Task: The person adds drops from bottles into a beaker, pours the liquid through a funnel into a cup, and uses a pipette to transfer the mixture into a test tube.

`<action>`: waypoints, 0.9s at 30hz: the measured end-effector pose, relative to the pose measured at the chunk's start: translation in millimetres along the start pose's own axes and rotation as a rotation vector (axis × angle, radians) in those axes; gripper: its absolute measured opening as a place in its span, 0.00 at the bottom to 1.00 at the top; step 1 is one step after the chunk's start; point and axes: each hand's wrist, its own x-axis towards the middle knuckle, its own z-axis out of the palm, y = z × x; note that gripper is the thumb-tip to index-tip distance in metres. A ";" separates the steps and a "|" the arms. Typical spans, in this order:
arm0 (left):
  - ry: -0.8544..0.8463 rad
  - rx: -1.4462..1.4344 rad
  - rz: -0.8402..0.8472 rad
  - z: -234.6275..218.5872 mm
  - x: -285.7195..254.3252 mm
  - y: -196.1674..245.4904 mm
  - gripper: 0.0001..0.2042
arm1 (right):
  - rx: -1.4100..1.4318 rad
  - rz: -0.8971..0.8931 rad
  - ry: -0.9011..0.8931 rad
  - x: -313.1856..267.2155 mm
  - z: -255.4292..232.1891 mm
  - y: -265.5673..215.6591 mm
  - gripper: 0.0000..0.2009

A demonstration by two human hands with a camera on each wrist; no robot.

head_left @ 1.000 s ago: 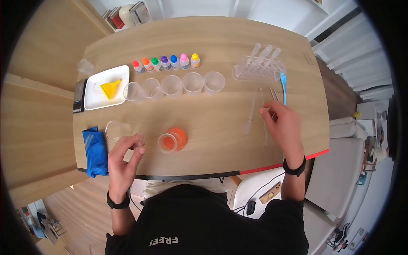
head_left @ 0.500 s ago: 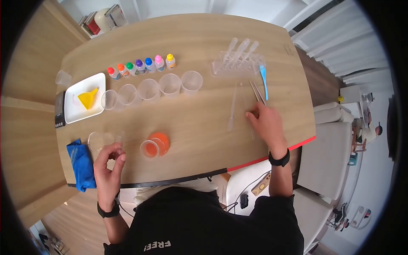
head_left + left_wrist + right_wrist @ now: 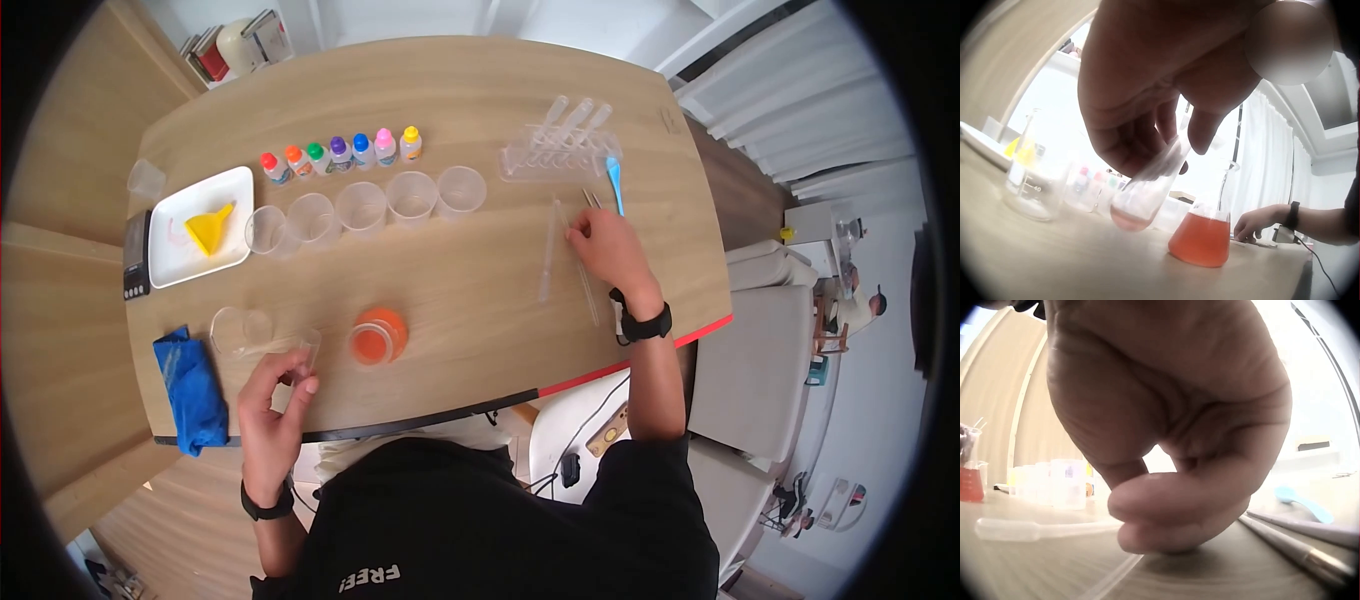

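Observation:
My left hand (image 3: 272, 395) grips a clear test tube (image 3: 1147, 187) between thumb and fingers, tilted, with a little pink-orange liquid at its rounded bottom. Right of it stands a conical flask (image 3: 1200, 240) of orange liquid; to its left is a clear flask (image 3: 1032, 194) with markings. My right hand (image 3: 612, 250) is low over the table, fingertips pinched on a thin clear rod (image 3: 1110, 575) that lies on the wood. A plastic dropper (image 3: 1022, 530) lies left of these fingers. Slim metallic tools (image 3: 1297, 544) and a light-blue spoon (image 3: 1304, 503) lie to their right.
Clear cups (image 3: 362, 207) stand in a row behind, with capped colour bottles (image 3: 340, 153) beyond. A rack (image 3: 560, 155) holding droppers is at back right. A white tray (image 3: 165, 265) bears a yellow funnel (image 3: 208, 230); a blue cloth (image 3: 190, 390) lies at front left.
My right hand has moved up along the thin rod, bringing its fingertips together on it. My left hand keeps its hold on the test tube. The head view has shifted.

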 end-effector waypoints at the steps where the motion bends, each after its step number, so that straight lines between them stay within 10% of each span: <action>1: -0.005 -0.012 0.000 0.2 -1.1 -2.2 0.15 | 0.004 -0.005 -0.005 0.0 -0.2 -0.4 0.09; 16: -0.036 -0.108 0.060 -13.6 -8.7 -18.2 0.14 | -0.290 -0.065 0.156 -15.5 2.7 -19.0 0.04; 22: -0.045 -0.109 0.057 -18.3 -15.6 -18.4 0.10 | 0.636 0.040 0.246 -78.4 -94.5 -70.4 0.08; 27: -0.088 -0.157 -0.016 -11.1 -4.3 -1.4 0.14 | 0.921 -0.499 0.436 -130.5 -91.0 -152.2 0.08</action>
